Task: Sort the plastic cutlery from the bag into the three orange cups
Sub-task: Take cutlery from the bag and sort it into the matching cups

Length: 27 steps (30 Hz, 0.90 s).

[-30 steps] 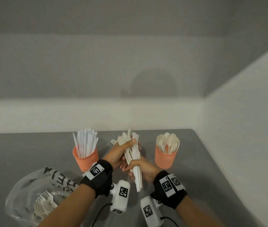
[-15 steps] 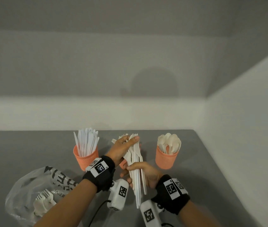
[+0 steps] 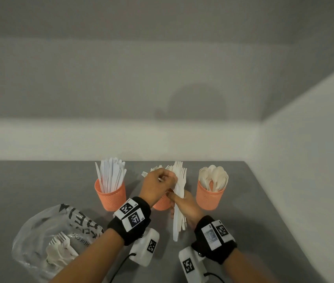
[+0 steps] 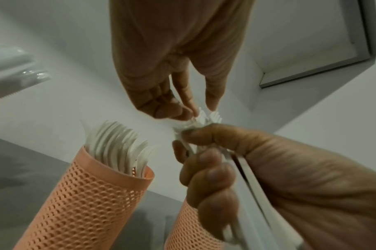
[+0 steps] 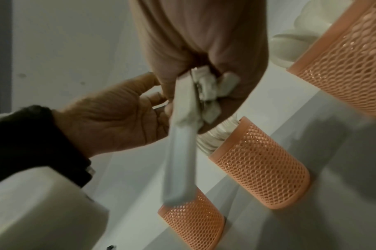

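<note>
While our right hand grips a bundle of white forks by the handles, fingers curled round them, our left hand pinches the tine end of that bundle with fingertips and thumb. The bundle sits at the lower centre of the head view, in front of the middle orange cup, which our hands mostly hide; forks already stand in it. To its left, the knife cup holds upright knives; to its right, the spoon cup holds spoons. At the lower left of the frame the clear plastic bag lies on the grey table, with forks inside it.
</note>
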Tool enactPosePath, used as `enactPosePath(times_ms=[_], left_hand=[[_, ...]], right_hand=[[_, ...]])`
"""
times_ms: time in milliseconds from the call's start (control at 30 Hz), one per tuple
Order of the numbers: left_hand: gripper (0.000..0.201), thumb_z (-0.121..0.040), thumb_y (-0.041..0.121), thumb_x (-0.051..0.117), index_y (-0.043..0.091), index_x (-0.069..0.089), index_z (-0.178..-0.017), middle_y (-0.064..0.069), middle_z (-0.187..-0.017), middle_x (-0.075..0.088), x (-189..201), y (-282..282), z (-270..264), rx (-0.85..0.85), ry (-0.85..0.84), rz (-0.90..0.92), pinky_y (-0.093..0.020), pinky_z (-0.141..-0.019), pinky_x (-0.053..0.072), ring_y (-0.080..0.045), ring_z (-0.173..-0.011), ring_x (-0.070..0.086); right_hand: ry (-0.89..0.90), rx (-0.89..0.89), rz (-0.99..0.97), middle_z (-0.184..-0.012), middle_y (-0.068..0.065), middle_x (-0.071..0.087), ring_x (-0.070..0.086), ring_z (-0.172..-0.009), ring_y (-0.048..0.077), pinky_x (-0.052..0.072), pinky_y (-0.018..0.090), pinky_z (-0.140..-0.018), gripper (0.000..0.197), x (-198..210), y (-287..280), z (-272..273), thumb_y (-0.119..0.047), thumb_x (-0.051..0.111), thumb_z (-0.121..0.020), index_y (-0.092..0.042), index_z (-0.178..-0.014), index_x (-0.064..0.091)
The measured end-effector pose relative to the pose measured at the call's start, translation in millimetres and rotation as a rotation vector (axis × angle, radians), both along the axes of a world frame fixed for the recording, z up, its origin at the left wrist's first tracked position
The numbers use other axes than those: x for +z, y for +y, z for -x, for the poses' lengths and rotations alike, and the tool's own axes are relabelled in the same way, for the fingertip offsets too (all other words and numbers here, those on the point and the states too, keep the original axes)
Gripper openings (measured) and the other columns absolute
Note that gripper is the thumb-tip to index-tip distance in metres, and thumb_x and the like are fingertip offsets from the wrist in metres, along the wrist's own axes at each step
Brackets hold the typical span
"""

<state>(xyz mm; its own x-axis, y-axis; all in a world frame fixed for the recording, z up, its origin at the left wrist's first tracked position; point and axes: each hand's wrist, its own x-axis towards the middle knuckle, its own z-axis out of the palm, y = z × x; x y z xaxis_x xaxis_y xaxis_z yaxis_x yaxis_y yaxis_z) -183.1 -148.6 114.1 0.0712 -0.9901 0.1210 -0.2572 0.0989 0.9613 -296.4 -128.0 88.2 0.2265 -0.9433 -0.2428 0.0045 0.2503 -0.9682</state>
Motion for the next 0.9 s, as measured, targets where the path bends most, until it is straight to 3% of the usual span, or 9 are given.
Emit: enactPosePath(times_ms=[133, 267, 400, 500, 667, 800, 900], left_hand=[[0.01, -0.079, 0.008, 0.07, 0.009, 0.061, -0.084, 0.0, -0.067, 0.057, -5.5, -0.8, 3.5, -0.024, -0.026, -0.055, -0.016, -0.058, 0.05, -0.005, -0.054, 0.057], [0.014, -0.082, 0.008, 0.066, 0.011, 0.056, -0.073, -0.002, -0.062, 0.056, -2.9, -2.1, -0.3, -0.061, -0.038, -0.14, -0.017, -0.053, 0.049, -0.007, -0.05, 0.055], [0.017, -0.09, 0.01, 0.056, 0.013, 0.049, -0.075, -0.005, -0.073, 0.057, -3.6, -4.3, -2.4, -0.026, 0.107, -0.227, -0.035, -0.07, 0.053, -0.018, -0.068, 0.057], [0.016, -0.091, 0.01, 0.052, 0.016, 0.046, -0.078, -0.005, -0.077, 0.056, -4.8, -3.1, -1.3, 0.036, 0.135, -0.225, -0.042, -0.08, 0.054, -0.022, -0.076, 0.058], [0.011, -0.09, 0.01, 0.055, 0.009, 0.047, -0.098, -0.012, -0.086, 0.061, -1.8, 0.1, -3.2, 0.01, 0.135, -0.203, -0.028, -0.063, 0.056, -0.022, -0.074, 0.063], [0.026, -0.088, 0.007, 0.058, 0.0, 0.052, -0.112, -0.011, -0.084, 0.063, 4.1, 0.0, -11.8, -0.132, 0.152, -0.26, -0.026, -0.062, 0.057, -0.021, -0.073, 0.065], [0.025, -0.088, 0.003, 0.058, -0.002, 0.054, -0.111, -0.011, -0.084, 0.065, 7.8, 1.7, -17.5, -0.176, 0.228, -0.285, -0.022, -0.058, 0.057, -0.014, -0.067, 0.068]], right_hand=[[0.035, 0.062, 0.009, -0.045, -0.006, 0.049, 0.049, -0.036, 0.007, 0.046, 0.022, -0.042, 0.021, 1.5, 2.8, -1.2, -0.016, 0.051, -0.095, -0.014, -0.074, 0.051], [-0.012, 0.126, -0.016, -0.052, -0.003, 0.049, 0.049, -0.041, 0.008, 0.045, 0.023, -0.045, 0.022, -1.7, 3.5, 3.9, -0.023, 0.054, -0.093, -0.014, -0.073, 0.052], [-0.185, 0.112, -0.082, -0.057, 0.0, 0.047, 0.048, -0.042, 0.01, 0.044, 0.022, -0.043, 0.027, -1.0, 3.1, 4.8, -0.031, 0.048, -0.095, -0.011, -0.076, 0.05], [-0.174, 0.103, -0.051, -0.059, 0.001, 0.046, 0.047, -0.043, 0.01, 0.045, 0.024, -0.046, 0.029, -2.7, 3.1, 1.7, -0.037, 0.047, -0.094, -0.013, -0.077, 0.051], [-0.142, 0.042, -0.029, -0.055, -0.002, 0.049, 0.047, -0.04, 0.01, 0.042, 0.024, -0.043, 0.034, -6.1, 2.8, -4.8, -0.042, 0.048, -0.093, -0.013, -0.077, 0.051], [-0.16, 0.026, -0.026, -0.049, -0.001, 0.048, 0.044, -0.037, 0.011, 0.039, 0.021, -0.04, 0.037, -5.4, 5.0, -6.6, -0.042, 0.043, -0.095, -0.01, -0.077, 0.052], [-0.208, 0.03, -0.046, -0.052, 0.001, 0.05, 0.047, -0.039, 0.011, 0.041, 0.021, -0.04, 0.039, -3.1, 4.6, -6.2, -0.041, 0.041, -0.096, -0.008, -0.08, 0.054]])
